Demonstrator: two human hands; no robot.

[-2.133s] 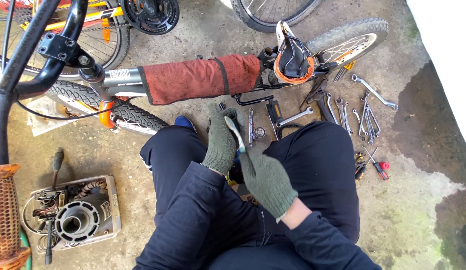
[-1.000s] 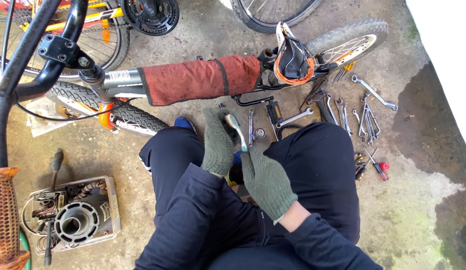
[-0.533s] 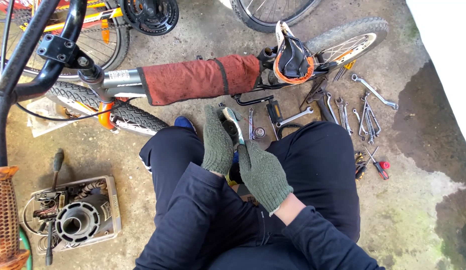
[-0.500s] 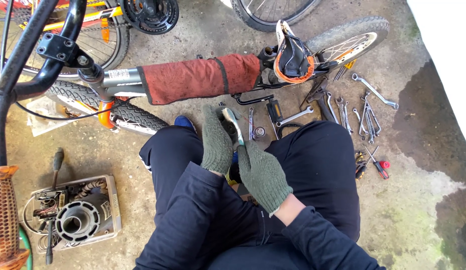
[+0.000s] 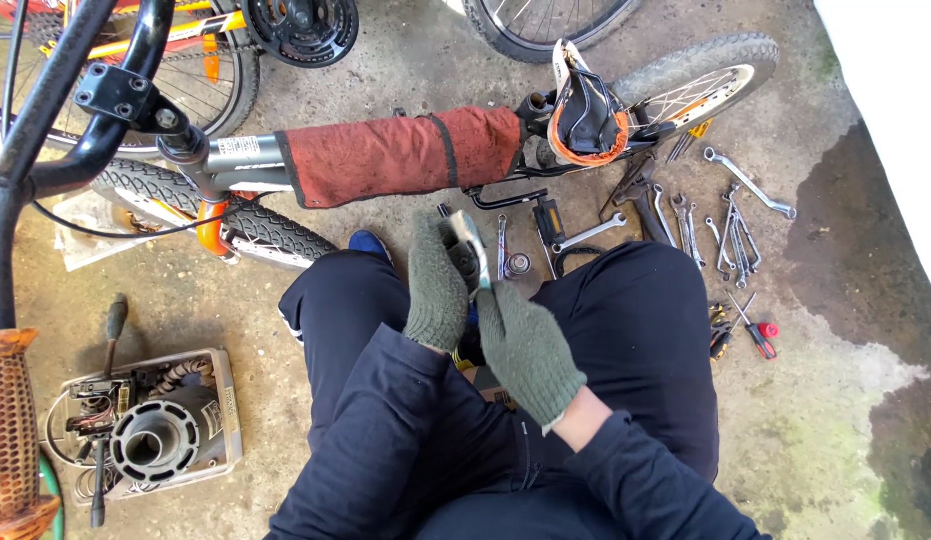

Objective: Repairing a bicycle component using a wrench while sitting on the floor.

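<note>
The person sits over a concrete floor [image 5: 835,420] with both hands in green knitted gloves, held close together above the lap. The left hand [image 5: 437,290] is clenched around a small silvery metal bicycle part [image 5: 472,250], its fingers wrapped over the part's left side. The right hand [image 5: 528,350] sits just below and to the right, its fingertips closed on the same part's lower end. The part stands roughly upright between the two grips, above the gap between the dark-trousered knees.

Just beyond the hands lies a bicycle on its side, its frame wrapped in a rust-red cloth [image 5: 400,152], with a black and orange saddle [image 5: 583,115] near the rear tyre. A scatter of steel spanners [image 5: 730,225] lies on the floor to the right, near a red-handled screwdriver [image 5: 757,330]. To the left sits a grey machine casing with a round opening [image 5: 150,435].
</note>
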